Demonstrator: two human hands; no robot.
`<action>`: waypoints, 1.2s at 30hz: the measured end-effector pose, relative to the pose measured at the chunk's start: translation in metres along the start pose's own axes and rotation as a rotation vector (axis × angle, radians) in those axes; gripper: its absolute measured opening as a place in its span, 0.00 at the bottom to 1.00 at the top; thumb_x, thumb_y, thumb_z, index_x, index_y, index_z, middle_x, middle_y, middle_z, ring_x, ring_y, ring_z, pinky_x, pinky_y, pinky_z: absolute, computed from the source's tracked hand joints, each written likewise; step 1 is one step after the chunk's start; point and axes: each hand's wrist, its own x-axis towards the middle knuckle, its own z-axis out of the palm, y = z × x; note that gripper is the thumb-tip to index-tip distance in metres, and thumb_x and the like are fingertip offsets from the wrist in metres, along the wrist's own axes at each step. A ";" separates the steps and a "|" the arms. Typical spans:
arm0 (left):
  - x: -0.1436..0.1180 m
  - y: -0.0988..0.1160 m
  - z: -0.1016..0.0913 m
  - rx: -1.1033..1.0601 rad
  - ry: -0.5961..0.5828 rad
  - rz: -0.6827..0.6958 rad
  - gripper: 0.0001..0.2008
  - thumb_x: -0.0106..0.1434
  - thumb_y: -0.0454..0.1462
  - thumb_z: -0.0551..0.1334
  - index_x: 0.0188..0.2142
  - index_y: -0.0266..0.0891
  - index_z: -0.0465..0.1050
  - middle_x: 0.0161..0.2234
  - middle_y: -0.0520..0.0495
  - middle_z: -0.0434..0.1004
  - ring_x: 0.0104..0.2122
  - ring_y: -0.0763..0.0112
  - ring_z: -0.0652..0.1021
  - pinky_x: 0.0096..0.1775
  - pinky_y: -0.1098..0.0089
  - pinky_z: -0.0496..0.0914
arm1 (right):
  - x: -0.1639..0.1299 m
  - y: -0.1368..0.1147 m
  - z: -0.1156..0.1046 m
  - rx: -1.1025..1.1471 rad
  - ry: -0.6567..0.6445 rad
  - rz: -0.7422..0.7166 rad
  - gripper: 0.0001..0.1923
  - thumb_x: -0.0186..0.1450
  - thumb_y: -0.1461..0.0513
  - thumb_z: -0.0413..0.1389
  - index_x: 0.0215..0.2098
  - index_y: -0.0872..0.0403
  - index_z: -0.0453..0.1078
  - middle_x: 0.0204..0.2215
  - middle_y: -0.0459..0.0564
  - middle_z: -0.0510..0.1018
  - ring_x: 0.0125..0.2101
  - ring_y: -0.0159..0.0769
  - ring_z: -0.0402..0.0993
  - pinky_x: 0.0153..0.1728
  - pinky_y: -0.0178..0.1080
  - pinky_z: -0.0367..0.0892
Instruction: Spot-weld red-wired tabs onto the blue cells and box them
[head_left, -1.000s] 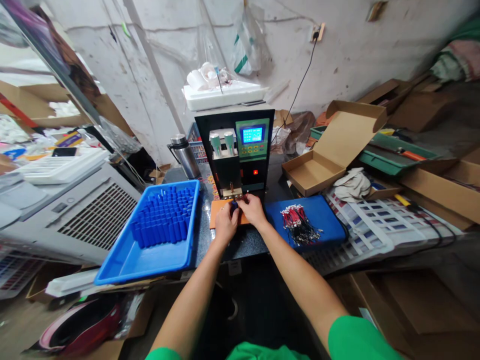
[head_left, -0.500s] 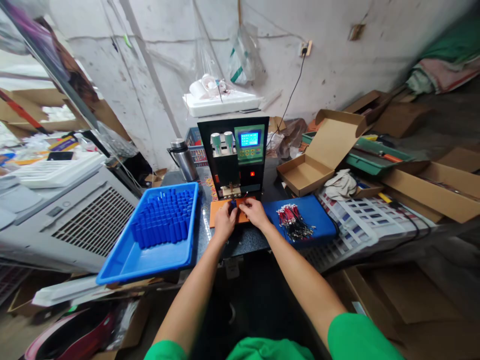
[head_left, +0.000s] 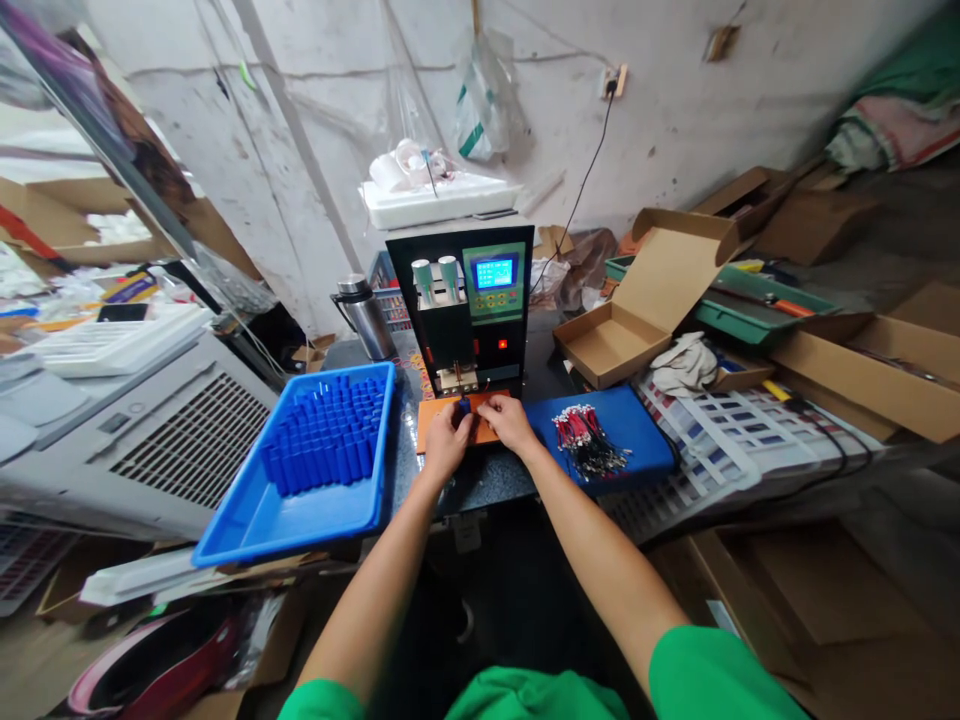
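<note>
The left hand (head_left: 448,442) is curled mostly closed, its thumb and fingers around a small blue cylinder (head_left: 464,405). The cylinder sits at the left hand's fingertips, over an orange board (head_left: 486,432) and just in front of the metal tips of a black machine (head_left: 456,338). The right hand (head_left: 510,422) is just to the right of the cylinder, thumb and fingers drawn close together; whether it pinches a wire cannot be told.

Straight beyond both hands, the machine shows a lit blue screen (head_left: 495,273), and a white foam slab (head_left: 435,205) lies on its top. To the left of the left hand, a blue tray (head_left: 300,530) holds rows of blue cylinders (head_left: 322,450). Beyond that hand, to its left, stands a steel flask (head_left: 371,318). Near the right hand, on its right, a bunch of red and black wires (head_left: 589,442) with white ends lies on a blue pad (head_left: 641,430). Farther beyond the right hand is an open cardboard box (head_left: 611,345). The dark desk (head_left: 487,488) shows below both hands.
</note>
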 end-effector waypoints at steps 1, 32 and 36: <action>0.000 0.000 0.000 -0.023 -0.003 -0.004 0.08 0.63 0.41 0.60 0.35 0.39 0.72 0.30 0.48 0.76 0.32 0.66 0.76 0.35 0.68 0.69 | 0.000 0.000 0.000 0.002 0.003 0.003 0.15 0.57 0.53 0.55 0.19 0.52 0.65 0.14 0.41 0.66 0.22 0.33 0.65 0.25 0.34 0.59; -0.027 0.021 -0.001 -0.381 -0.018 -0.109 0.16 0.62 0.48 0.61 0.35 0.36 0.75 0.29 0.47 0.78 0.29 0.68 0.77 0.35 0.67 0.73 | -0.009 -0.010 -0.015 0.211 -0.249 0.012 0.15 0.53 0.51 0.62 0.26 0.56 0.72 0.19 0.42 0.70 0.20 0.27 0.61 0.22 0.31 0.56; -0.029 0.016 -0.005 -0.184 0.081 0.004 0.13 0.64 0.45 0.60 0.40 0.38 0.74 0.38 0.44 0.77 0.37 0.64 0.78 0.43 0.63 0.74 | -0.008 -0.007 -0.014 0.234 -0.210 0.036 0.16 0.52 0.50 0.63 0.24 0.55 0.70 0.16 0.41 0.67 0.18 0.27 0.59 0.20 0.31 0.55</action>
